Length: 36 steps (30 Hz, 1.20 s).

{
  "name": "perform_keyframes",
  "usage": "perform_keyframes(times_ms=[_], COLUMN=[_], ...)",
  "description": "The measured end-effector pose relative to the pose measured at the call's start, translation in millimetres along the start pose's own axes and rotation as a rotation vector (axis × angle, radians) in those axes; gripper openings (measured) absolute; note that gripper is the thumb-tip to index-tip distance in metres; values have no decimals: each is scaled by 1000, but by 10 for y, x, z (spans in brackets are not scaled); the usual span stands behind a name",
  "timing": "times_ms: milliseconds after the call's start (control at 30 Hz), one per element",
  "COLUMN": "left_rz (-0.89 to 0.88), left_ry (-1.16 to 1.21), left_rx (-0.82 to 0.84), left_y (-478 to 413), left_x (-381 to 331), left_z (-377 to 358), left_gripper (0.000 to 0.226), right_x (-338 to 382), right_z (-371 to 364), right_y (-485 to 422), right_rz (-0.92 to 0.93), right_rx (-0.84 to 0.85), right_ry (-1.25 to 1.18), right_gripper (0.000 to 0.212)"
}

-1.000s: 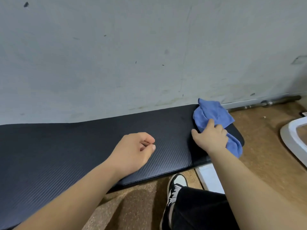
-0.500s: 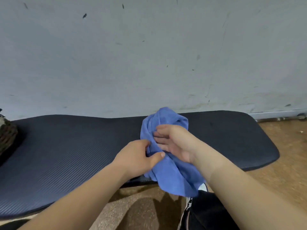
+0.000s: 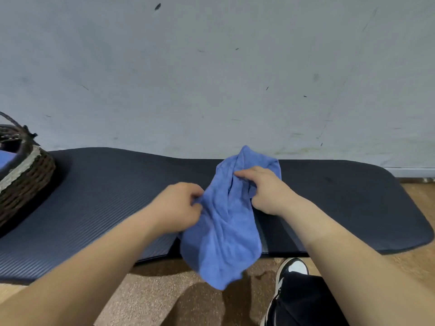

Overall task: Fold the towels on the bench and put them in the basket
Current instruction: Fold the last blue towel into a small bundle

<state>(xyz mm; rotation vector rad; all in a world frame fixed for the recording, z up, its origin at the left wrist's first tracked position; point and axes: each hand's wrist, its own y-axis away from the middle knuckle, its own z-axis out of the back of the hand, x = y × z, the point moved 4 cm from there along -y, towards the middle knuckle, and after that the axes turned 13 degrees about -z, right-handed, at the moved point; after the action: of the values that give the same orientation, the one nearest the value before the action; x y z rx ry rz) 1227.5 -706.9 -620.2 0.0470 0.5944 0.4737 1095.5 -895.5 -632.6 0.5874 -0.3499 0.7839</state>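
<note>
A crumpled towel (image 3: 223,227) is gripped by the left hand (image 3: 176,205) and right hand (image 3: 268,191) over the bench (image 3: 106,191). A basket (image 3: 26,170) sits far left, possibly holding something blue.

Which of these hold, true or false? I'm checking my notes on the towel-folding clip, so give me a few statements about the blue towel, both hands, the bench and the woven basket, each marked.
1. Both hands grip the crumpled blue cloth towel. True: left hand and right hand pinch it.
2. The towel lies folded flat. False: it is bunched, hanging past the dark padded bench edge.
3. The dark woven basket sits on the bench's right end. False: left end.
4. Something blue shows inside the basket. True.
</note>
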Motion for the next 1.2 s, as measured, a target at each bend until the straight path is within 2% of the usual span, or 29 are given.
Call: perform_keyframes(times_ms=[67,133,167,267,333,433,500,533,633,733,767,867,900,967,1033,1133,1200], left_rz=[65,114,109,-23,-124,-147,-138,-132,-116,-129,-122,-57,-45,-43,-39,-54,-68], left_ry=[-160,-417,-458,-209,-162,-282,-413,-457,-469,-308,-227,26,72,161,285,406,445], left_rx=[-78,-118,-145,-184,-38,174,226,230,227,237,232,95,7,-156,-277,-389,-435], left_y=[21,70,94,197,281,426,452,436,375,370,378,402,415,455,511,614,691], left_x=[199,291,270,-59,-339,-540,-544,-529,-503,-518,-489,-372,-333,-281,-263,-226,-181], left_z=[191,339,370,310,68,-419,-645,-708,-723,-593,-537,-262,-142,104,335,573,663], left_gripper=[19,25,28,15,21,52,70,71,53,17,18,16,14,16,18,22,25], right_x=[-32,-20,3,107,153,184,173,167,185,226,245,291,304,324,389,487,538], right_z=[-24,-101,-140,-196,-197,-150,-111,-90,-29,45,75,118,108,55,-12,-108,-144], right_y=[12,21,25,20,6,21,41,51,61,93,113,155,165,206,271,317,303], right_rz=[-19,-40,-40,3,24,61,43,23,-10,1,17,80,105,159,232,343,356], right_rx=[-41,-88,-119,-211,-244,-295,-267,-244,-218,-200,-201,-163,-120,-8,57,32,2], right_ry=[96,211,236,211,216,196,136,99,12,-70,-87,-139,-162,-176,-85,25,-11], right_gripper=[60,51,45,23,18,17,17,19,27,24,21,4,7,28,38,31,30])
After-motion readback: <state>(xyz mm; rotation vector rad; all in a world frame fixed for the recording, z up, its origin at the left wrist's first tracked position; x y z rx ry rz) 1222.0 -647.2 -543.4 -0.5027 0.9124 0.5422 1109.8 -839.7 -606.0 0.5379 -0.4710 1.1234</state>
